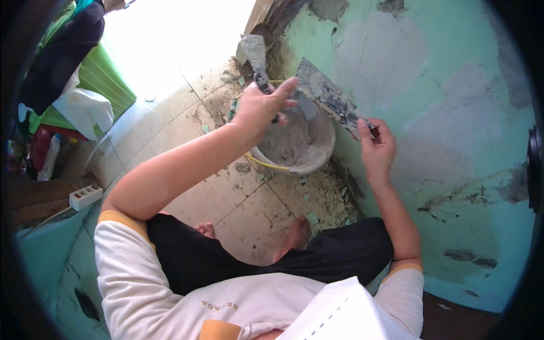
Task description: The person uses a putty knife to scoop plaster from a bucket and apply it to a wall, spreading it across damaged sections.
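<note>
My left hand (256, 112) is closed round the dark handle of a putty knife (254, 52), its smeared metal blade pointing away from me. The index finger stretches toward the flat tool in the other hand. Pinched at its near end by my right hand (378, 148) is a flat rectangular blade (326, 93), caked with grey plaster and tilted close to the wall. Below both hands stands a bucket (326, 150) with a yellow handle. Grey plaster (289, 139) coats its inside; my left hand hides part of the rim.
On the right rises a green wall (453, 51) with grey plaster patches. Chips and crumbs litter the tiled floor (229, 195) around my bare feet. A green basket (105, 79) with cloths stands at the left, near a white power strip (86, 197). Bright light fills the far opening.
</note>
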A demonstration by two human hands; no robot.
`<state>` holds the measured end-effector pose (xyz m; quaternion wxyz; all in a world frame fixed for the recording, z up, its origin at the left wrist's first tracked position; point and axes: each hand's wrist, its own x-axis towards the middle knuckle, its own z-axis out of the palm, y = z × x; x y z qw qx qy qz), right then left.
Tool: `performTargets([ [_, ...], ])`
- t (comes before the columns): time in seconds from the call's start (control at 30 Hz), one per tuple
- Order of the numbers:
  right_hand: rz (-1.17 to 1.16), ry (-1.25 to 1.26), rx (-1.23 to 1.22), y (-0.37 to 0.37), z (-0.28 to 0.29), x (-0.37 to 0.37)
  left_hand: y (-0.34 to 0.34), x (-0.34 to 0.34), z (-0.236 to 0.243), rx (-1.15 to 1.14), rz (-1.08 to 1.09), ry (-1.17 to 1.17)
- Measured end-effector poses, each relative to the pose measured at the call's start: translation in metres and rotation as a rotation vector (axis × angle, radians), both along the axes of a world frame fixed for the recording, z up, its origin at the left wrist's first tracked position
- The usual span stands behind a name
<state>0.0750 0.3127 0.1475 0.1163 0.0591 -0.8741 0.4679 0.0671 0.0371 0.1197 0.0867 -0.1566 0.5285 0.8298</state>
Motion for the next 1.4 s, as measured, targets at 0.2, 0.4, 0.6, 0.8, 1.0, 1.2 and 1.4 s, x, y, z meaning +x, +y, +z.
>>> performTargets([
  [0.2, 0.352, 0.665, 0.771, -0.025, 0.026, 0.011, 0.017, -0.014, 0.054, 0.11, 0.049, 0.082],
  [0.4, 0.427, 0.719, 0.793, -0.033, 0.048, -0.004, 0.009, -0.034, 0.068, 0.215, 0.188, 0.188],
  [0.6, 0.238, 0.561, 0.351, -0.041, 0.096, -0.028, 0.022, -0.053, 0.133, 0.217, 0.228, 0.481],
  [0.8, 0.089, 0.429, 0.275, -0.07, 0.147, -0.031, 0.052, -0.043, 0.139, 0.375, 0.245, 0.608],
  [1.0, -0.035, 0.766, 0.825, -0.052, 0.147, -0.024, 0.058, -0.037, 0.149, 0.546, 0.095, 0.623],
  [1.2, -0.023, 0.868, 0.803, -0.052, 0.17, -0.03, 0.032, -0.038, 0.152, 0.409, 0.018, 0.665],
  [1.4, -0.139, 0.961, 0.995, -0.03, 0.238, -0.037, -0.001, -0.044, 0.129, 0.323, 0.046, 0.626],
])
